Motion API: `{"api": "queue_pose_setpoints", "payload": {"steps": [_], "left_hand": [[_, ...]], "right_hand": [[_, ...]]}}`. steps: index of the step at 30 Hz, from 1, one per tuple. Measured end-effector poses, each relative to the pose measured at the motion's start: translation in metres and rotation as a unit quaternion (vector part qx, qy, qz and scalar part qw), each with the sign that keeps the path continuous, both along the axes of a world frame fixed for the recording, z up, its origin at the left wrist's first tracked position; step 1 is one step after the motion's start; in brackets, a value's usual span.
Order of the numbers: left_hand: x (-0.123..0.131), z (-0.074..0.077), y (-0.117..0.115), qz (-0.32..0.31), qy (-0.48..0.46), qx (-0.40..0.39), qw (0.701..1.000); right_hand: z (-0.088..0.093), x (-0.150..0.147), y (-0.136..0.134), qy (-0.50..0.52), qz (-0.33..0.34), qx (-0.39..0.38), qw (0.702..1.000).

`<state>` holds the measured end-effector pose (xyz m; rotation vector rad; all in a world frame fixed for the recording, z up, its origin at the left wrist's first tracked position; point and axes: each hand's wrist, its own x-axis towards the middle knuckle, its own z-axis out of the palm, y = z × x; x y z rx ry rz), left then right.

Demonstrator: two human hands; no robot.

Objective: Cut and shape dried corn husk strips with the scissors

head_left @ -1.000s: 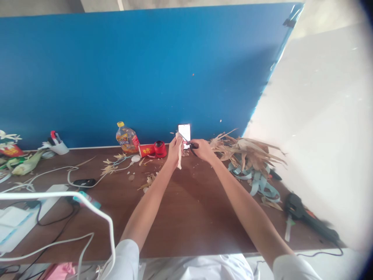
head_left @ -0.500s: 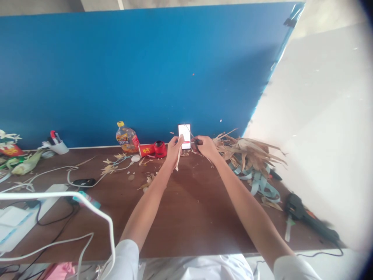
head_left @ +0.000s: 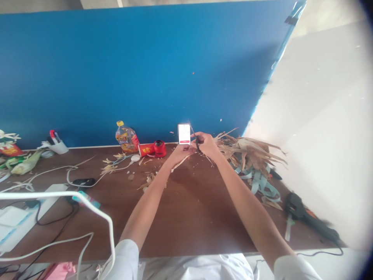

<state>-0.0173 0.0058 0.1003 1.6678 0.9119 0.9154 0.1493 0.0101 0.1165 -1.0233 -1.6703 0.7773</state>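
Left hand [head_left: 180, 153]: clenched, pinching a husk strip [head_left: 176, 166] near the desk's back edge. Fingers face the right hand.

Husk strip: thin, pale. Its free end trails down and left from the left hand, over the desk [head_left: 190, 227], clear of the surface as far as visible.

Right hand [head_left: 207, 144]: grasping black-handled scissors [head_left: 197, 142] just right of the left hand, blades pointing up and back. Blade contact with the husk strip: cannot tell, the hands block it.

Behind hands: phone [head_left: 184, 133] upright at the back edge against the blue board [head_left: 116, 70], screen lit.

Right of hands: husk pile [head_left: 249, 152], dry and long-leaved, at the back edge. Blue-grey strips [head_left: 259, 185] lie in a tangle at its front. Black corded tool [head_left: 295, 206], blurred, near the right corner.

Left of hands: red cup [head_left: 146, 150] on its side, touching a red round object [head_left: 160, 148], with a bottle [head_left: 127, 137] just beside it. Pen cup [head_left: 57, 147] further along the back edge. Green husk pieces [head_left: 25, 166] at the left end.

Front left: white cables [head_left: 87, 173] run across the desk toward the near-left corner.

Done so far: small scraps [head_left: 150, 182] lie loose left of centre, and a few more sit near the hands.

Left: husk pile is by far the bulk of the material, and this strip is in hand, apparently unfinished.
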Motion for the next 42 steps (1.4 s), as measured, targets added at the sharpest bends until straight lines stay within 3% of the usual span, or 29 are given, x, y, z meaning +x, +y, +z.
{"api": "queue_pose_setpoints", "payload": {"steps": [9, 14, 18, 23, 30, 37, 42], "left_hand": [[-0.006, -0.011, 0.004, -0.041, 0.096, 0.011, 0.994], [-0.007, -0.007, 0.001, -0.005, 0.112, 0.067, 0.991], [-0.005, 0.0, -0.003, 0.014, 0.108, 0.088, 0.99], [-0.004, 0.002, -0.006, -0.012, 0.106, 0.067, 0.992], [-0.001, -0.008, -0.002, -0.047, 0.114, 0.082, 0.989], [0.0, -0.007, 0.0, -0.025, 0.057, 0.062, 0.996], [0.006, -0.007, -0.002, 0.011, -0.042, 0.005, 0.999]], "right_hand": [[0.001, 0.01, 0.005, 0.045, -0.1, 0.012, 0.994], [0.005, 0.014, 0.001, -0.048, -0.006, 0.032, 0.998], [0.01, 0.016, -0.006, -0.133, 0.011, 0.016, 0.991], [0.022, 0.022, -0.016, -0.156, 0.065, 0.022, 0.985], [0.017, 0.02, -0.01, -0.229, -0.019, 0.065, 0.971], [0.016, 0.02, -0.009, -0.148, 0.006, 0.053, 0.988], [0.016, 0.022, -0.008, -0.074, 0.027, 0.02, 0.997]]}}
